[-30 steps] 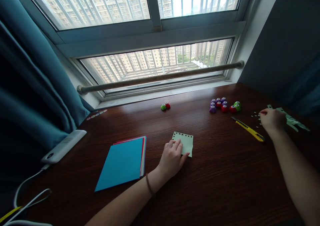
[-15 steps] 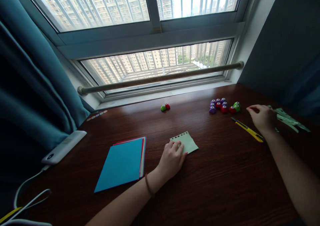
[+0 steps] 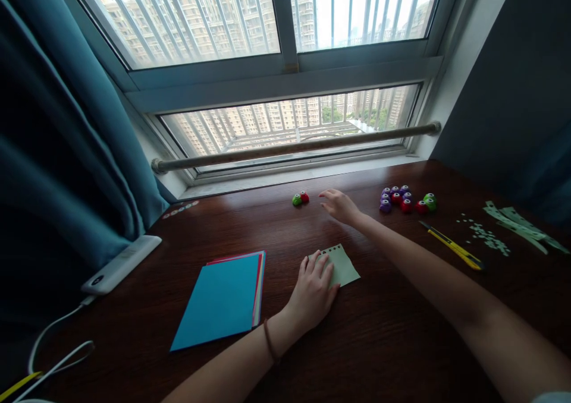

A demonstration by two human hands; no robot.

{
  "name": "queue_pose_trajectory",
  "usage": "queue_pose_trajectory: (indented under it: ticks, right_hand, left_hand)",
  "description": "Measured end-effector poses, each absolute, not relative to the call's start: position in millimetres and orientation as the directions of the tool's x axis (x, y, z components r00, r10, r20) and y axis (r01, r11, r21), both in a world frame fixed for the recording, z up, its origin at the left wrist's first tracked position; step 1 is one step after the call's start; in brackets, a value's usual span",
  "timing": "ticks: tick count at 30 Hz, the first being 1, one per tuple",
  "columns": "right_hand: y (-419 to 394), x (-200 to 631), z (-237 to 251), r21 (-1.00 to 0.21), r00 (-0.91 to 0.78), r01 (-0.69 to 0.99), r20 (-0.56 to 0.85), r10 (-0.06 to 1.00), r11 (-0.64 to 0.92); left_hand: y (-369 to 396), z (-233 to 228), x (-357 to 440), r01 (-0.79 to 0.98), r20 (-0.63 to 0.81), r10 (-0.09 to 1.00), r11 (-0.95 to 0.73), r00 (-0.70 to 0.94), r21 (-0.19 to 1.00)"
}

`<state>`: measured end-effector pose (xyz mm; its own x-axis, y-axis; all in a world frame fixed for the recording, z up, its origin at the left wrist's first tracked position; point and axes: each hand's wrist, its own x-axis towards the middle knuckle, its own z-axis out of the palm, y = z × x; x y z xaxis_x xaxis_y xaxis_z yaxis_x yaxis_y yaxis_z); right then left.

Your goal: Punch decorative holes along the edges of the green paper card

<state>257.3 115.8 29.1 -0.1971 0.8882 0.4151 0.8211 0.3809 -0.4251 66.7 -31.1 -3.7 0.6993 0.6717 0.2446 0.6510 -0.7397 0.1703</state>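
My left hand (image 3: pixel 313 290) lies flat on a small pale green paper (image 3: pixel 344 264) with punched holes along its far edge, pinning it to the dark wooden desk (image 3: pixel 383 331). My right hand (image 3: pixel 341 205) is stretched across the desk, fingers apart and holding nothing. It hovers just right of a green punch (image 3: pixel 297 200) and a red punch (image 3: pixel 304 197) that sit side by side near the window sill.
A stack of coloured paper (image 3: pixel 222 299) with blue on top lies left of my left hand. A cluster of small punches (image 3: pixel 405 198), a yellow utility knife (image 3: pixel 452 246), punched bits (image 3: pixel 486 236) and green paper strips (image 3: pixel 520 224) lie at the right. A power bank (image 3: pixel 120 264) with cables sits at the left.
My right hand has left the green strips at the far right and swung left across the desk to the green and red punches. The green paper turned slightly under my left hand.
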Motion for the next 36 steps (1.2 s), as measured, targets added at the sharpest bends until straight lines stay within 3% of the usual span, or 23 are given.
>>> queue_pose_trajectory:
  ticks: [11,20,24,29,36]
  right_hand:
    - [195.9,193.4,-0.4,-0.51,-0.185,0.806,0.265,0.946,0.301]
    - [187.2,237.0,11.5,-0.763,0.105,0.63,0.266,0.958,0.143]
    - [175.0,277.3,21.1,-0.832,0.168,0.55,0.203,0.965,0.079]
    - [153.5,294.0,2.8,-0.801,0.109,0.598,0.039,0.993,-0.034]
    - [147.4,286.4,-9.8,-0.612,0.078,0.781,-0.099,0.992,-0.123]
  left_hand:
    - [-31.7,-4.7,65.5,0.668,0.237,0.688,-0.724,0.685,0.172]
    - [-31.8,-6.1,65.0,0.674,0.25,0.695,-0.717,0.674,0.176]
    - [-32.1,-6.2,65.5,0.674,0.233,0.697,-0.717,0.679,0.18]
    - [-32.1,-6.6,65.3,0.673,0.241,0.697,-0.716,0.676,0.183]
    - [-32.7,-4.9,64.7,0.683,0.24,0.704,-0.708,0.668,0.179]
